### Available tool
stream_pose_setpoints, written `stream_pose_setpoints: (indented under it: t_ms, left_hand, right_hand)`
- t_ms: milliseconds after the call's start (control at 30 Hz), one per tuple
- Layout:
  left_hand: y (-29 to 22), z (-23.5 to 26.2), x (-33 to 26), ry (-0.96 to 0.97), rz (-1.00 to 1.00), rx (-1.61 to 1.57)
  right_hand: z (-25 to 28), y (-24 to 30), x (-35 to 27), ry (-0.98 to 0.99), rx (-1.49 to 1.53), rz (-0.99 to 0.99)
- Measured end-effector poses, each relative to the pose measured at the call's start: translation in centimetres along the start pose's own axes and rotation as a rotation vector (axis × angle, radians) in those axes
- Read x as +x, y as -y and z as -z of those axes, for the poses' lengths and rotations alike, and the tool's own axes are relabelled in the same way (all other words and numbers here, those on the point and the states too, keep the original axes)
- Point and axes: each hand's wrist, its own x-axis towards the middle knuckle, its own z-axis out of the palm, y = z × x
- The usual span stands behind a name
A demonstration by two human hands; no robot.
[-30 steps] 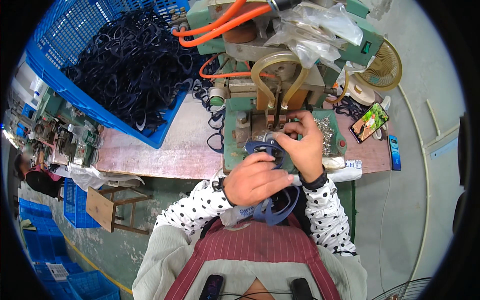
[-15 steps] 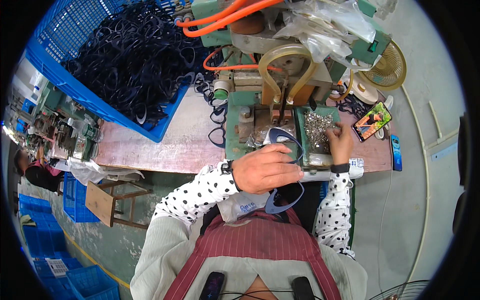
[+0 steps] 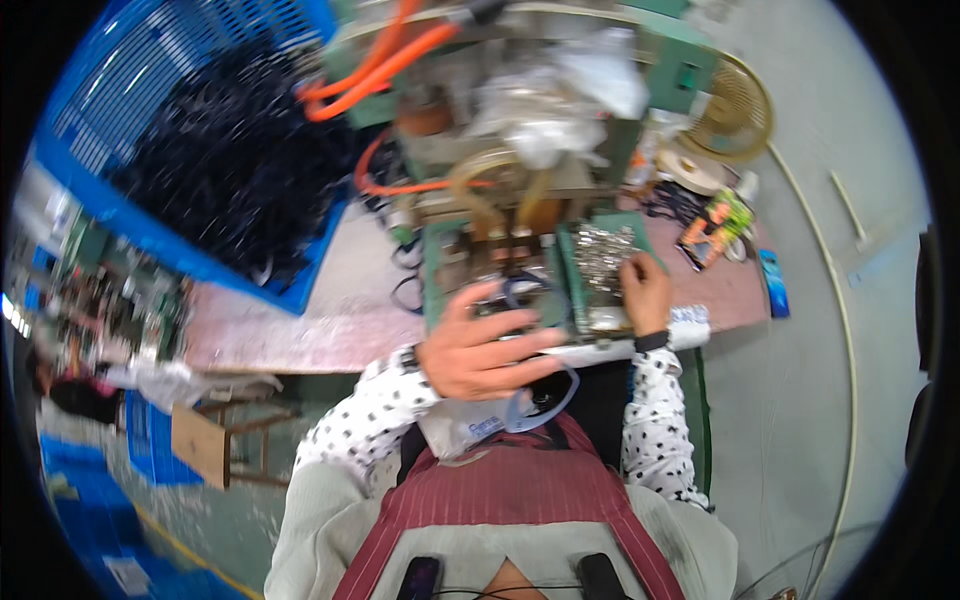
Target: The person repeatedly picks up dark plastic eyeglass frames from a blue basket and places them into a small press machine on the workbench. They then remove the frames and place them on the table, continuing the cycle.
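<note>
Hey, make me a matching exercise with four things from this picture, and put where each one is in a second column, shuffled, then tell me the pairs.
Things:
1. right hand
2. blue crate
3. left hand
4. fan

Places:
A. at a blue looped piece
B. right of the green machine
C. at the small metal pieces
D. around the heap of dark pieces

Pairs: 1-C, 2-D, 3-A, 4-B

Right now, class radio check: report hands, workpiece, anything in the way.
Left hand spread over blue strap, grip unclear. Right hand at small metal pieces, hold unclear. Left hand hides part of strap.
</note>
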Motion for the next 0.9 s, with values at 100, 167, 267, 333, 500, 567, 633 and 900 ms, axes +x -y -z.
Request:
stream_pose_setpoints:
  t_ms: [100, 167, 267, 333, 500, 567, 633, 900]
  left_hand:
    - [1.6, -0.5, -5.6, -0.254, 0.548, 0.087]
    - [4.1, -2.1, -7.7, -0.488, 1.122, 0.161]
    - [8.9, -5.5, -17.6, 0.062, 1.269, 0.319]
    - [9.3, -7.6, -19.6, 0.240, 1.383, 0.425]
    - [8.9, -6.4, -17.2, 0.318, 1.430, 0.442]
    - [7.7, -4.9, -15.5, 0.292, 1.447, 0.442]
    - [7.8, -4.4, -16.8, 0.202, 1.433, 0.519]
    - [1.1, 1.2, -6.7, -0.251, 0.843, 0.417]
  right_hand:
    - [-1.0, 0.3, -0.4, -0.070, -0.097, -0.024]
    - [-1.1, 0.6, -0.6, -0.086, -0.073, 0.009]
    - [-1.1, 1.0, -0.5, -0.075, -0.051, 0.043]
    - [-0.8, 0.9, -0.7, -0.079, -0.053, 0.009]
    - [-0.3, 1.1, -0.6, -0.071, -0.055, -0.100]
    - [-0.1, 1.4, -0.6, -0.076, -0.033, -0.035]
    - [-0.1, 1.8, -0.6, -0.075, -0.003, 0.004]
    - [-0.5, 7.9, 0.1, 0.089, 0.282, -0.030]
